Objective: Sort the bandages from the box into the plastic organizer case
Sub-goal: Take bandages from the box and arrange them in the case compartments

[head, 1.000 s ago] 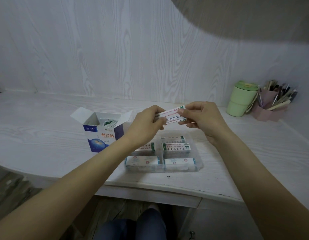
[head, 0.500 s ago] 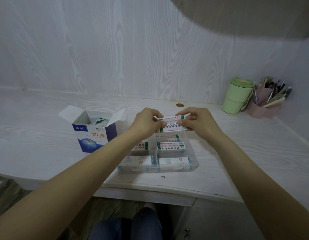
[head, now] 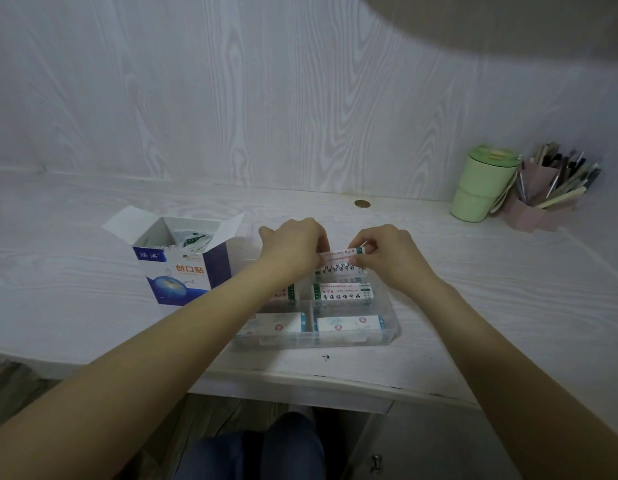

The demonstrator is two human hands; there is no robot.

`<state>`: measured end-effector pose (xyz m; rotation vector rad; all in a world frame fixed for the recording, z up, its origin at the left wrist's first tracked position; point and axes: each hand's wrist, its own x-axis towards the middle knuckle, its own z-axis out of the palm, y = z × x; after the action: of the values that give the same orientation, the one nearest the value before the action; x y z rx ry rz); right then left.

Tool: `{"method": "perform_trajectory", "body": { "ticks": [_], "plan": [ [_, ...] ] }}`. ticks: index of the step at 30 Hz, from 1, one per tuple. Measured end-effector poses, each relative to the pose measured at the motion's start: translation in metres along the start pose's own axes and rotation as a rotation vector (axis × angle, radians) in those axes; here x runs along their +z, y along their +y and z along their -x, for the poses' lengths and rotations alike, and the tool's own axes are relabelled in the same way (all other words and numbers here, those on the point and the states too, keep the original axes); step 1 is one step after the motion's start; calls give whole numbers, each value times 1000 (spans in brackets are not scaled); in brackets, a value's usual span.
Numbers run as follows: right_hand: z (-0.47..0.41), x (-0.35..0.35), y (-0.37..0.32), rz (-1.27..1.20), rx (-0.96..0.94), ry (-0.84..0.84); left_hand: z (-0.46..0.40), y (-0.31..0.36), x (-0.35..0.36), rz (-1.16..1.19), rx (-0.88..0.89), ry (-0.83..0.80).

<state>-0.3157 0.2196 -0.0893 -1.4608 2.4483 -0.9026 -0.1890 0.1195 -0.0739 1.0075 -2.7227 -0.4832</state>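
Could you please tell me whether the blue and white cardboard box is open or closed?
Open: the blue and white cardboard box has its top flaps folded outward, and wrapped bandages show inside.

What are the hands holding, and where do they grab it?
Both hands hold one small stack of bandages over the plastic organizer case. The left hand pinches its left end; the right hand pinches its right end.

White wood-grain wall (head: 266,98), matching white desk (head: 58,265), dim light, shadow upper right

The box (head: 182,268) front reads 创口贴 in orange — bandage (head: 342,292) print too small.
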Motion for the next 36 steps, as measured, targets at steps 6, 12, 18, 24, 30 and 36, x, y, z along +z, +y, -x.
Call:
{"method": "perform_trajectory", "body": {
  "ticks": [6, 12, 18, 24, 30, 36],
  "plan": [
    [2, -1, -6, 155, -27, -96, -4, 4, -2, -116, -17, -71],
    [-2, -2, -14, 320, 2, -153, -6, 5, 3, -383, -20, -30],
    [-3, -3, -21, 355, 34, -148, -12, 7, 6, -377, -58, -71],
    [-7, -13, -28, 482, 136, -48, -15, 6, 4, -331, -77, -117],
    [-8, -1, -32, 561, 131, -107, -17, 7, 6, -333, -93, -121],
    [-5, 3, -29, 495, 169, -175, -20, 6, 3, -233, -139, -204]
  ]
}}
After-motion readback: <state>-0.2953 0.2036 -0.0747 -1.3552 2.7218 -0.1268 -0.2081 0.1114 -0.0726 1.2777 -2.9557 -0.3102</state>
